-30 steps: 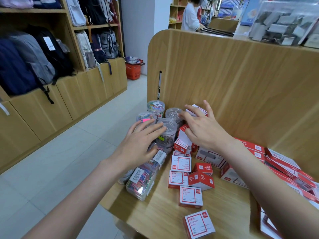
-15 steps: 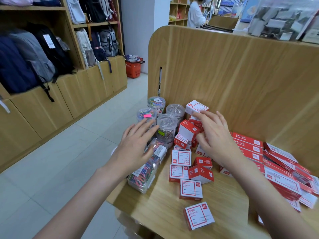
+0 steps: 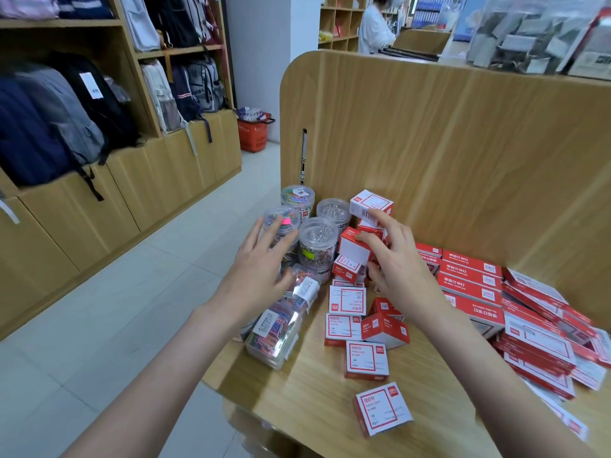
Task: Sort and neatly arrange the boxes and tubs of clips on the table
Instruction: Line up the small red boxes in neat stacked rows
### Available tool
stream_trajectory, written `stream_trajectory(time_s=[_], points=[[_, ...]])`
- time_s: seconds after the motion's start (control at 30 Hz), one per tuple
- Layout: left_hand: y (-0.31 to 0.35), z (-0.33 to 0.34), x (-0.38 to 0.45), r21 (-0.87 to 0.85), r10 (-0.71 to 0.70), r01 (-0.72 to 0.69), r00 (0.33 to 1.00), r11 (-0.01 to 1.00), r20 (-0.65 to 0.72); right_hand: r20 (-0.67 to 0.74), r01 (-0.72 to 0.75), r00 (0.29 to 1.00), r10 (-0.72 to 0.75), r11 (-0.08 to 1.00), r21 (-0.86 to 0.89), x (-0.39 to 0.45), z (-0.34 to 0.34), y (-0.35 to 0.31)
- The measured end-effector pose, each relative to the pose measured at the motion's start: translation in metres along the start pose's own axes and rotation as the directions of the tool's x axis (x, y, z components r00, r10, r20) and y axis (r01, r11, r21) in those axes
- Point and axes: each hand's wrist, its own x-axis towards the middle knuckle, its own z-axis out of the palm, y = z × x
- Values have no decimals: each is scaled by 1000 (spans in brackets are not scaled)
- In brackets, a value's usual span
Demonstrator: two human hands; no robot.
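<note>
**Head view: hands over the clip stock**

Left hand (image 3: 261, 269), fingers spread and relaxed, hovers over the round tubs (image 3: 318, 241) at the table's (image 3: 297, 391) far left. Right hand (image 3: 401, 269) apparently pinches a small red-and-white box (image 3: 353, 251) atop the box pile (image 3: 350, 325); contact partly hidden.
</note>
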Motion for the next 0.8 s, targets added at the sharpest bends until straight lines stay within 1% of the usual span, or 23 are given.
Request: stream_trajectory(time_s=[0.1, 0.17, 0.23, 0.4, 0.5, 0.57, 0.6, 0.67, 0.73, 0.77, 0.8], points=[[-3, -5, 2, -36, 10, -13, 997, 999, -73, -3, -10, 1000, 10, 1000, 27, 1, -5, -1], [-5, -11, 10, -13, 7, -8, 997, 1000, -79, -23, -20, 1000, 21, 999, 36, 3, -8, -1], [-6, -15, 24, 28, -1, 1, 1000, 1000, -30, -45, -25, 999, 27, 999, 30, 6, -10, 0], [-2, -12, 49, 73, -3, -4, 995, 997, 97, -37, -44, 998, 45, 999, 23, 9, -11, 3], [0, -9, 50, 70, -6, -1, 995, 998, 103, -40, -47, 998, 49, 998, 52, 8, -11, 5], [2, -10, 47, 47, -10, 5, 996, 999, 93, -42, -74, 996, 79, 991, 108, 6, -14, 6], [4, -11, 44, 35, 0, -1, 998, 999, 56, -47, -100, 993, 108, 983, 154, 5, -16, 7], [12, -14, 35, -36, 42, -46, 994, 998, -103, -61, -163, 981, 186, 951, 264, 2, -21, 9], [24, -16, 21, -127, 92, -129, 961, 983, -262, -56, -225, 964, 258, 912, 342, -5, -26, 12], [30, -13, 12, -148, 137, -188, 943, 971, -302, -41, -244, 960, 276, 902, 356, -9, -28, 12], [36, -8, 2, -154, 190, -245, 933, 957, -306, -22, -251, 961, 276, 901, 353, -14, -28, 12]])
